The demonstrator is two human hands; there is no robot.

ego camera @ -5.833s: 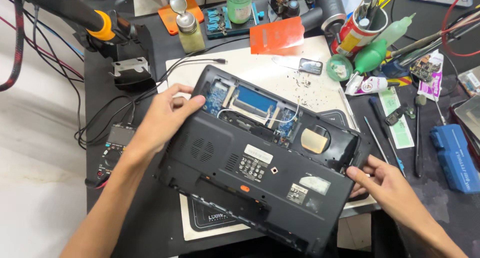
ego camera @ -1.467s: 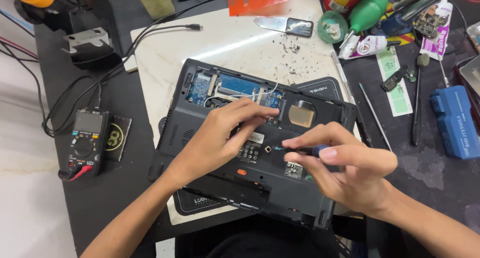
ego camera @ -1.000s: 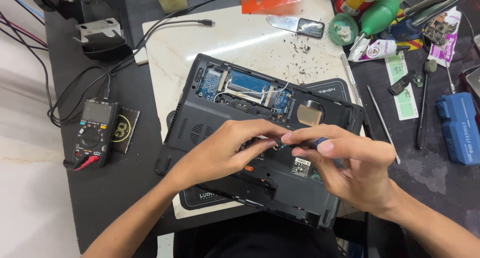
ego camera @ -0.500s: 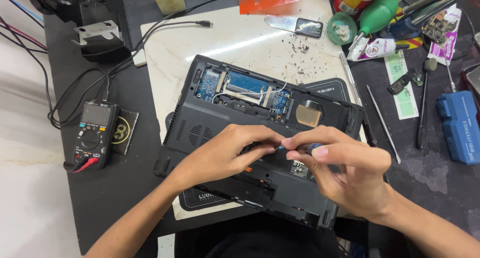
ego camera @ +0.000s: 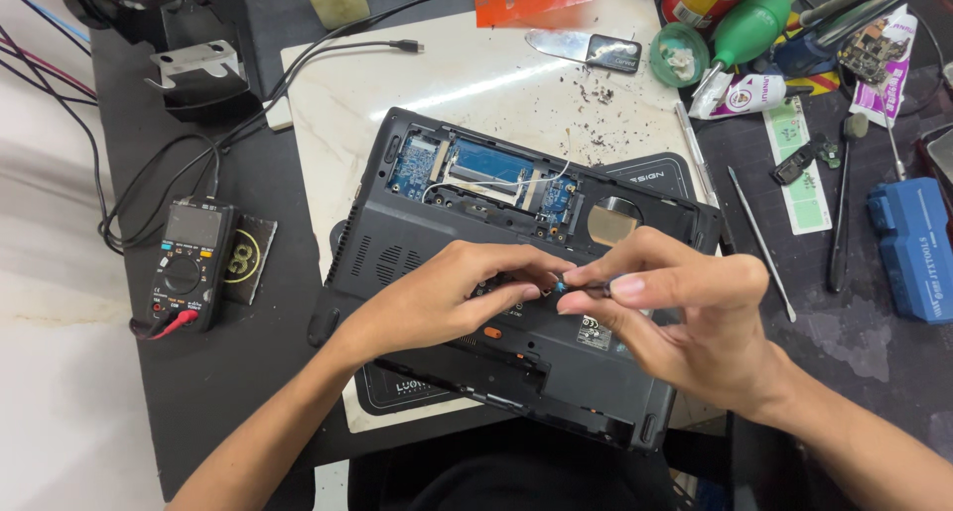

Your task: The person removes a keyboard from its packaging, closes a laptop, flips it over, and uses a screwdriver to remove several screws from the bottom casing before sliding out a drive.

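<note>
both hands meet over the middle of the upturned black laptop (ego camera: 516, 313): the right hand (ego camera: 685, 322) pinches a small screwdriver (ego camera: 586, 286) between thumb and fingers, the left hand (ego camera: 447, 298) pinches at its tip, steadying it or a screw too small to make out. the laptop lies on a pale mat in the centre of the tabletop (ego camera: 248, 372). judging by the open bay with blue circuit boards (ego camera: 486, 174), one cover is already off; the main bottom shell is still on. one laptop, one multimeter (ego camera: 189, 265) left, one blue tool case (ego camera: 913, 248) right.
</note>
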